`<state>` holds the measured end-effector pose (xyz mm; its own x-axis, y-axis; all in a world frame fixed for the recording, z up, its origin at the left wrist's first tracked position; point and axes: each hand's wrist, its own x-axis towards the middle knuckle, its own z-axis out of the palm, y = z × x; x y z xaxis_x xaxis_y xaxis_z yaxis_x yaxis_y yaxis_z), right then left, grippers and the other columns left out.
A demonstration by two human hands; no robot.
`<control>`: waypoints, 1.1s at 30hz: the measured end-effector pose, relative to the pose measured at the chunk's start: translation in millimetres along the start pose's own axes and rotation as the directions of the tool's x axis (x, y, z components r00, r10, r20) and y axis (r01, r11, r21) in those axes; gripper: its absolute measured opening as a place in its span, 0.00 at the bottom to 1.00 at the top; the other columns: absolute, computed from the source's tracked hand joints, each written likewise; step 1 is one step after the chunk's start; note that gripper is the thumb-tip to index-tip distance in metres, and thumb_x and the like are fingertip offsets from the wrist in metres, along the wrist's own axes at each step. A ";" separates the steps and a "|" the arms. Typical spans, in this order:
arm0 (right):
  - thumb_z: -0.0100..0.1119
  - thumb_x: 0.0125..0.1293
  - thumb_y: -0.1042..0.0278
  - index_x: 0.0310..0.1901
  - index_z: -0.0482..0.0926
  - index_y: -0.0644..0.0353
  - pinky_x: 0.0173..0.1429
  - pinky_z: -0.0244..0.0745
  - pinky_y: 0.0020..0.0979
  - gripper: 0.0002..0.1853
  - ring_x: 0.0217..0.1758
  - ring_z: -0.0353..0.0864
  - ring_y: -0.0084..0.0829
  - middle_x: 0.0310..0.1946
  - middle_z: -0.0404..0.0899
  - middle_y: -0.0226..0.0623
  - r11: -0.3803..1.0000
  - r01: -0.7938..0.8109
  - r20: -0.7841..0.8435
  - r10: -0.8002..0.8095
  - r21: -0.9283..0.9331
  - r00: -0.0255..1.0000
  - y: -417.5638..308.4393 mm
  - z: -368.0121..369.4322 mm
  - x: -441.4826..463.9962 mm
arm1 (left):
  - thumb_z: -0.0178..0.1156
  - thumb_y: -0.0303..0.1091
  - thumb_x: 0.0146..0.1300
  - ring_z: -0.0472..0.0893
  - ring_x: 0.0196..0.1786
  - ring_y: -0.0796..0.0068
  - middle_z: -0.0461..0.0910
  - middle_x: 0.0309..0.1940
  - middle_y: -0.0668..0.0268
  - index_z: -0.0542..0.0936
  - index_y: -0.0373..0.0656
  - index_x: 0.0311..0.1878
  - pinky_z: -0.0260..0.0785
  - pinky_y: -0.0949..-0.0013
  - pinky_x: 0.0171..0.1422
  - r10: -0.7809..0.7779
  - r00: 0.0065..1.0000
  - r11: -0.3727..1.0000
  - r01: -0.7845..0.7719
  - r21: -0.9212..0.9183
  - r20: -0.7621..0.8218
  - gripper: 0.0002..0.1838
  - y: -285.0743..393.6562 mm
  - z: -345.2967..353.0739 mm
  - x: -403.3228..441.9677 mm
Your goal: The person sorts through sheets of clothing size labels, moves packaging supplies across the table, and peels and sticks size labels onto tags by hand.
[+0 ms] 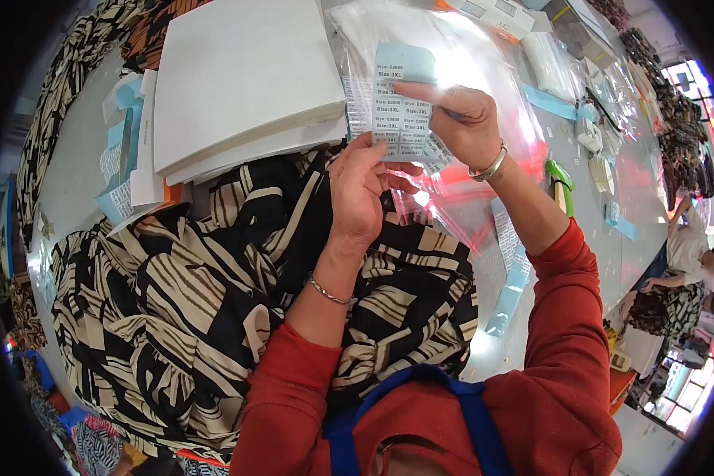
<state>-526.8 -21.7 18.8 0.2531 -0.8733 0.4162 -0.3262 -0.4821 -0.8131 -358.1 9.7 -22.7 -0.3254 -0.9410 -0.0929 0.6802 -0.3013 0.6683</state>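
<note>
A light-blue sheet of printed size stickers (402, 119), marked 3XL, is held up in front of me. My left hand (357, 190) grips its lower left edge, thumb on the front and fingers behind. My right hand (464, 115) is closed at the sheet's right side, its index fingertip on a sticker in an upper row. Bare blue backing shows at the top of the sheet. Beneath my forearms lies a black-and-beige patterned garment (159, 309). Clear plastic bags (484, 190) with a red band lie behind my hands.
A thick stack of white sheets (246, 79) stands at the back left. More sticker strips lie at left (119, 166) and right (509, 293). A green-handled tool (561, 178) rests on the grey table (611, 262). Another person (682, 254) is at the far right.
</note>
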 end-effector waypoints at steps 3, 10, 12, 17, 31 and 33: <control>0.43 0.51 0.91 0.50 0.83 0.54 0.40 0.73 0.21 0.29 0.37 0.80 0.20 0.37 0.83 0.36 1.000 -0.005 -0.013 0.005 0.022 1.000 3.4 2.0 -1.1 | 0.47 0.33 0.62 0.83 0.35 0.64 0.82 0.37 0.55 0.75 0.28 0.48 0.78 0.65 0.32 -0.013 1.000 1.000 0.013 -0.001 0.008 0.18 -1.2 -1.3 0.5; 0.43 0.52 0.91 0.49 0.83 0.54 0.40 0.73 0.21 0.28 0.37 0.80 0.21 0.37 0.83 0.36 0.999 0.005 -0.030 -0.003 0.046 1.000 5.2 4.1 -0.5 | 0.45 0.31 0.62 0.83 0.38 0.63 0.80 0.42 0.54 0.72 0.27 0.52 0.79 0.63 0.36 0.016 0.999 1.000 -0.016 0.019 0.031 0.19 -5.1 -4.7 0.8; 0.43 0.52 0.92 0.49 0.83 0.54 0.41 0.73 0.21 0.28 0.37 0.80 0.21 0.36 0.83 0.35 1.000 -0.002 -0.020 0.003 0.030 1.000 2.9 3.4 -0.4 | 0.40 0.31 0.65 0.82 0.41 0.62 0.79 0.45 0.54 0.68 0.28 0.55 0.78 0.62 0.40 -0.001 0.999 0.998 -0.003 0.065 0.053 0.20 -5.8 -7.8 0.2; 0.43 0.52 0.92 0.49 0.83 0.54 0.39 0.72 0.20 0.28 0.35 0.79 0.19 0.36 0.82 0.35 1.000 0.008 -0.012 -0.008 0.013 1.000 6.0 2.7 -0.7 | 0.46 0.26 0.60 0.82 0.39 0.68 0.80 0.41 0.54 0.74 0.26 0.47 0.76 0.67 0.45 0.082 0.997 0.995 -0.082 -0.051 0.004 0.15 -7.3 -3.8 -0.1; 0.43 0.53 0.90 0.48 0.83 0.55 0.36 0.71 0.20 0.26 0.32 0.77 0.19 0.34 0.82 0.36 0.996 0.063 -0.048 -0.066 -0.061 0.997 0.7 3.7 -1.3 | 0.47 0.21 0.59 0.81 0.41 0.70 0.80 0.41 0.57 0.77 0.26 0.45 0.76 0.67 0.48 0.062 0.996 0.998 -0.063 -0.014 -0.059 0.14 -7.7 -3.5 -0.1; 0.44 0.53 0.90 0.48 0.83 0.55 0.35 0.71 0.20 0.26 0.31 0.77 0.19 0.34 0.82 0.36 0.997 0.048 -0.043 -0.050 -0.060 0.998 0.8 3.4 -1.9 | 0.47 0.21 0.59 0.81 0.40 0.71 0.80 0.41 0.57 0.77 0.26 0.46 0.76 0.67 0.48 0.056 0.995 0.998 -0.057 -0.021 -0.081 0.14 -8.5 -3.2 0.2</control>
<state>-524.5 -20.2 16.0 0.2295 -0.8502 0.4738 -0.3680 -0.5265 -0.7664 -361.8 11.6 -30.8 -0.2327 -0.9657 -0.1153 0.7114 -0.2499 0.6569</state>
